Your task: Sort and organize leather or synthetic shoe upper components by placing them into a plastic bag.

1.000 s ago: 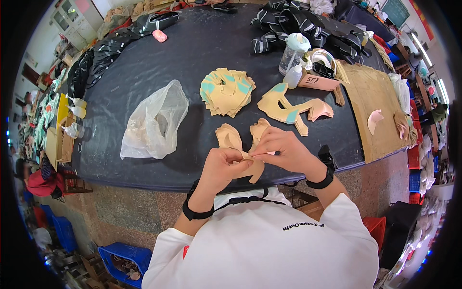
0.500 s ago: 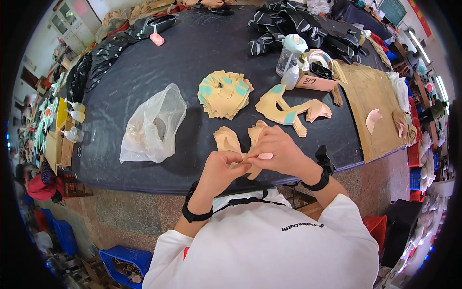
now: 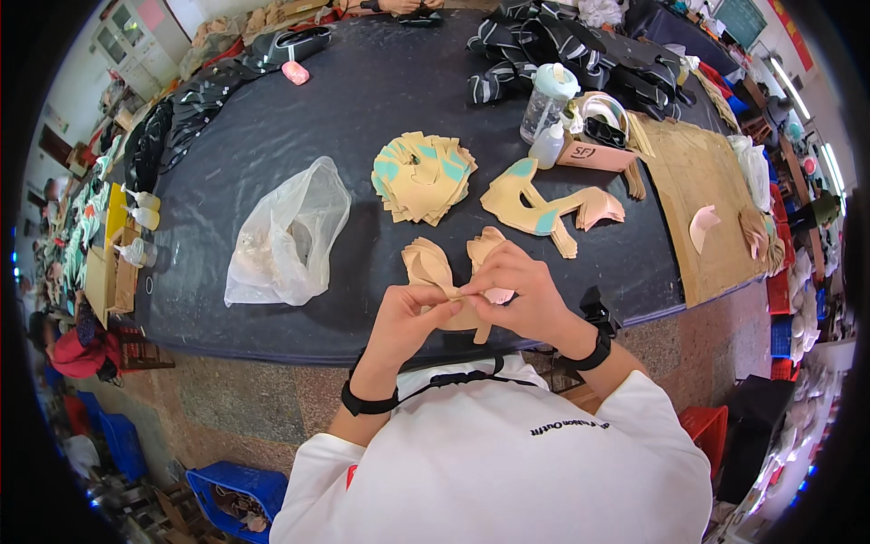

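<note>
Just off the table's near edge, my left hand (image 3: 408,319) and my right hand (image 3: 526,295) meet with thumbs and fingers pinched together. Between them they grip a thin beige cut-out piece (image 3: 465,319), which hangs below the fingertips and is partly covered by them. A pink surface (image 3: 497,296) shows under the right fingers. Right beyond my left hand lies a curved stack of beige cut-outs (image 3: 424,260); another beige stack (image 3: 484,242) lies beyond my right hand, partly hidden. Farther off are a round fanned pile of beige pieces with teal patches (image 3: 424,186) and curved beige-and-teal pieces (image 3: 518,210).
A clear plastic bag (image 3: 288,245) lies left on the dark table (image 3: 362,100). At the right stand a clear jug (image 3: 546,102), a small squeeze bottle (image 3: 547,145), a box (image 3: 594,157) and a brown board (image 3: 693,199). Black striped items (image 3: 535,50) are heaped at the back.
My left hand has shifted slightly left, and my right hand slightly outward. More of the beige piece shows stretched out below the fingertips.
</note>
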Available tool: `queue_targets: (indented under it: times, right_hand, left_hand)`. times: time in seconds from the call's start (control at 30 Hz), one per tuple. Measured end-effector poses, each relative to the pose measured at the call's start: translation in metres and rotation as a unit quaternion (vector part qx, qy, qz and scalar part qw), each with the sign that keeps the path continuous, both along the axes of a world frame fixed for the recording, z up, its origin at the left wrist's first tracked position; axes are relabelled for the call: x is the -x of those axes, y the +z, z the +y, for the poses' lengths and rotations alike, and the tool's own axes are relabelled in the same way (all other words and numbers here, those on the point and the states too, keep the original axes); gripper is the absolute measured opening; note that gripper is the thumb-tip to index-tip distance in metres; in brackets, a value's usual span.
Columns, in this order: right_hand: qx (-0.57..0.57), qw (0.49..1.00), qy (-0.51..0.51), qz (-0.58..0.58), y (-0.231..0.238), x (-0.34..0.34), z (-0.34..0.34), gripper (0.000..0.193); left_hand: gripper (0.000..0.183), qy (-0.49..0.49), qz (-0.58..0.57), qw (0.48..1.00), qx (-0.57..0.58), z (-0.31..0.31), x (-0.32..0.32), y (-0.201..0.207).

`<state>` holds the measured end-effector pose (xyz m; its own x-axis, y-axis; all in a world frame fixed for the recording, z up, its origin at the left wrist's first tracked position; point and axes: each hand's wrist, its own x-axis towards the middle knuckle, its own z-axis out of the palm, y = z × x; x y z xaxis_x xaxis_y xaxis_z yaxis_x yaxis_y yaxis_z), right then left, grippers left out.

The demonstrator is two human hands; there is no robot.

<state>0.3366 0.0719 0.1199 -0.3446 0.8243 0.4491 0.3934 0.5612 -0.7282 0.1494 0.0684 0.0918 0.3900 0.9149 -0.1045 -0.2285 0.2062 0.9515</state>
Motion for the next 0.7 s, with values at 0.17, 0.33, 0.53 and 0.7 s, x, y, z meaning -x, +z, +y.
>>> queue_targets:
  times: [0.17,0.33,0.53,0.7]
  right_hand:
    - [0.04,0.998,-0.034,0.025,0.0,0.003,-0.002,0.017]
    - [0.142,0.985,-0.033,0.09,0.0,0.005,-0.007,0.014]
    - [0.167,0.978,-0.033,0.125,-0.002,0.008,-0.01,0.013]
    - [0.239,0.946,-0.043,0.217,-0.015,0.011,-0.013,0.021]
  left_hand:
    - [0.011,0.008,-0.006,1.0,0.029,-0.004,0.001,0.002]
    - [0.01,0.031,-0.033,0.998,0.033,-0.006,-0.002,0.0]
    - [0.01,0.05,-0.141,0.98,0.128,-0.007,-0.008,-0.006]
    - [0.017,0.131,-0.124,0.979,0.091,-0.01,-0.013,0.004]
